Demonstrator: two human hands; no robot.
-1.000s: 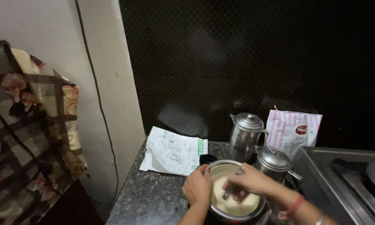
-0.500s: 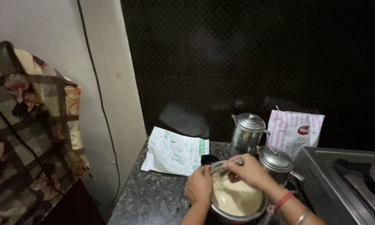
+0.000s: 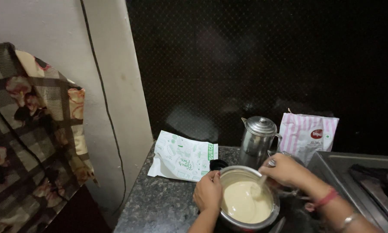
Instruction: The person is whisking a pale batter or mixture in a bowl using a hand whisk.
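Stirring step: our left hand (image 3: 208, 195) clasps the nine-o'clock rim of the round steel bowl (image 3: 247, 199) of pale batter at the counter's near edge, while our right hand (image 3: 286, 169), at two o'clock, grips a steel spoon (image 3: 263, 179); the next stroke likely calls for a steadied rim.

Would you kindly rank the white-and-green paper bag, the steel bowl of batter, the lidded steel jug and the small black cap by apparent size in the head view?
1. white-and-green paper bag
2. steel bowl of batter, close to the bag in spread and nearer the camera, so this order is unsure
3. lidded steel jug
4. small black cap, partly hidden
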